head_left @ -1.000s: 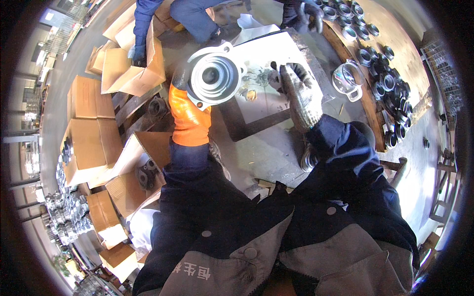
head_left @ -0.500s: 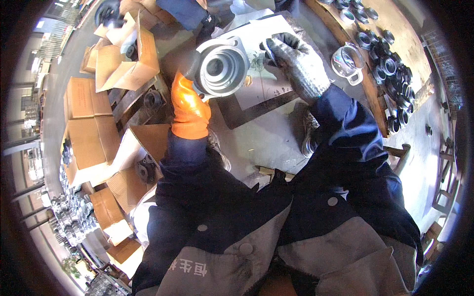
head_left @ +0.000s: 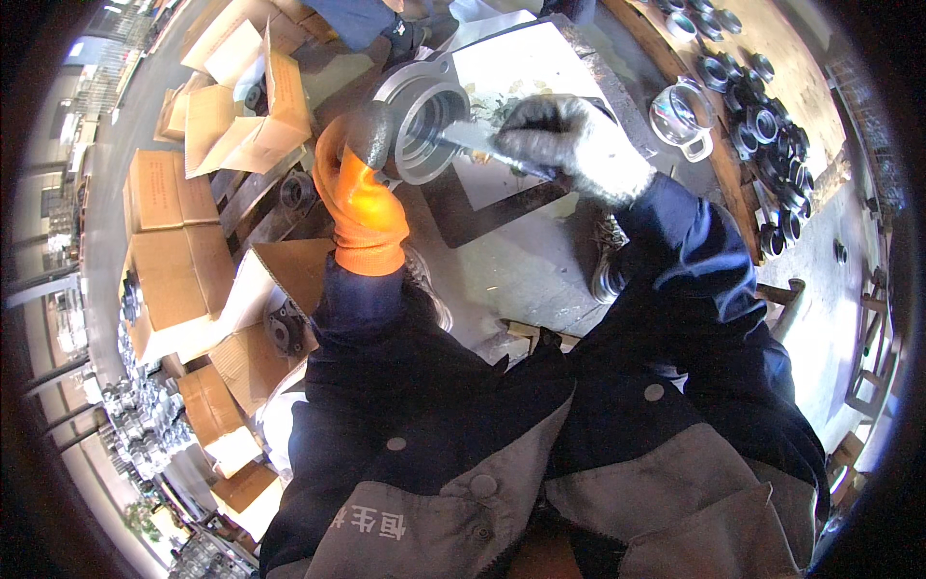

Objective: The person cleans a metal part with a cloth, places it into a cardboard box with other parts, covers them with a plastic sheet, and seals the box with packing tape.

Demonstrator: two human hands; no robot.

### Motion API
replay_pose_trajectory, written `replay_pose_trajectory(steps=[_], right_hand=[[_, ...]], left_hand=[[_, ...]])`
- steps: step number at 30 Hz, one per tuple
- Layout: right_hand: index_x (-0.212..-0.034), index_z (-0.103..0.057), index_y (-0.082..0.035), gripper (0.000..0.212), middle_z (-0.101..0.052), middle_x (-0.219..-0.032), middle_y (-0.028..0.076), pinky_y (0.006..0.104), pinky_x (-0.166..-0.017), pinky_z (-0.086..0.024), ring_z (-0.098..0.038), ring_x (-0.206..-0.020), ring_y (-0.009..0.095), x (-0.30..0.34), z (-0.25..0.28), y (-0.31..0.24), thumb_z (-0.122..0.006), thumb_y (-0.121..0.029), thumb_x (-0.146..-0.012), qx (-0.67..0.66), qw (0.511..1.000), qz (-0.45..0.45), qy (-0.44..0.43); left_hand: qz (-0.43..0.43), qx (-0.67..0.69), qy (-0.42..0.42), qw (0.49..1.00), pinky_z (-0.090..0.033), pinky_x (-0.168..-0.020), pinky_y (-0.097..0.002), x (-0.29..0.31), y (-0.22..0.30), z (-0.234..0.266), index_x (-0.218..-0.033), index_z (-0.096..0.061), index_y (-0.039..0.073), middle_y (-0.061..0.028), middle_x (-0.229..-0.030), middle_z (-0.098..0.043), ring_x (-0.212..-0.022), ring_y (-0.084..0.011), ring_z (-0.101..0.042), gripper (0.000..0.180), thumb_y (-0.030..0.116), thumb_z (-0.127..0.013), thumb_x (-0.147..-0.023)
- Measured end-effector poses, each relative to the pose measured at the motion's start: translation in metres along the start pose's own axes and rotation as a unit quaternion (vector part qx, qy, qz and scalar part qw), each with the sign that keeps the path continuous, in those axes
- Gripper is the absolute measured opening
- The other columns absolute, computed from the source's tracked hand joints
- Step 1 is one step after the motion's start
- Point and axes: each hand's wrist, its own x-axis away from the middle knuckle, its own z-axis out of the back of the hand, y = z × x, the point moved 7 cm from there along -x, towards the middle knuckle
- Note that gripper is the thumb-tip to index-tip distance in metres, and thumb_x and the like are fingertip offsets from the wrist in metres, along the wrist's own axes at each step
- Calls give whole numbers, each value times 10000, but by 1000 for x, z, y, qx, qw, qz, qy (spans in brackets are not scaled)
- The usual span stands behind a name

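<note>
My left hand [head_left: 365,203], in an orange glove, grips a grey metal housing [head_left: 410,89] by its left side and holds it up. The housing has a flanged rim and a round stepped bore, tilted to face right. In a white and dark grey glove, my right hand [head_left: 574,145] is closed around a slim flat metal tool [head_left: 471,137]. The tool's tip reaches the right side of the bore; its exact kind is unclear, and the fingers hide its rear part. Beneath both hands lies a white sheet [head_left: 526,63] with dark smudges.
Open cardboard boxes [head_left: 178,265] crowd the left, some with metal parts inside. A clear jug [head_left: 696,150] stands right of the sheet. Many black ring-shaped parts [head_left: 762,125] cover a wooden table [head_left: 805,106] at right. Blue clothing [head_left: 352,21] of apparently another person shows at the top.
The housing has turned from facing up toward me to facing right, and moved slightly left. My right hand has come lower, bringing the flat tool to the bore.
</note>
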Motion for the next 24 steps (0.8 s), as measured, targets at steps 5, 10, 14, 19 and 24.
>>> replay_pose_trajectory(steps=[5,10,14,19,24], right_hand=[[-1030,-684,-24,230,-651,-806,6,220,-588,-468,-576,-670,77,1,-15,-4,-712,-207,-894,90,996,5,-10],[-1015,-690,-45,240,-638,-761,-18,217,-536,-438,-544,-615,60,0,-15,-5,-725,-246,-890,122,992,17,2],[-1015,-685,-51,222,-627,-735,-34,195,-477,-407,-519,-561,44,-2,-4,-3,-710,-240,-902,-4,999,14,31],[-1041,-672,-43,221,-629,-738,-28,195,-476,-419,-545,-579,45,-1,-11,0,-710,-213,-905,-6,1000,-6,15],[-1039,-664,-35,227,-635,-708,8,213,-481,-448,-563,-553,69,5,-24,-1,-722,-200,-893,3,999,-40,-16]], left_hand=[[33,-6,17,999,-522,-787,-390,-2,-2,2,-1045,-686,29,-155,-1041,-659,-935,-318,-659,205,115,-615,-872],[221,271,39,936,-531,-839,-363,-3,-13,-11,-1113,-653,24,-132,-1094,-664,-981,-265,-660,263,203,-571,-939],[350,463,48,813,-532,-887,-357,-2,-17,-26,-1167,-617,30,-108,-1133,-665,-1002,-233,-656,365,314,-562,-945],[414,504,40,757,-532,-891,-410,2,-12,-29,-1155,-631,62,-96,-1120,-672,-1000,-241,-653,393,372,-577,-919],[438,531,3,725,-532,-895,-462,4,-2,-33,-1142,-645,94,-84,-1107,-680,-997,-250,-649,422,430,-591,-893]])
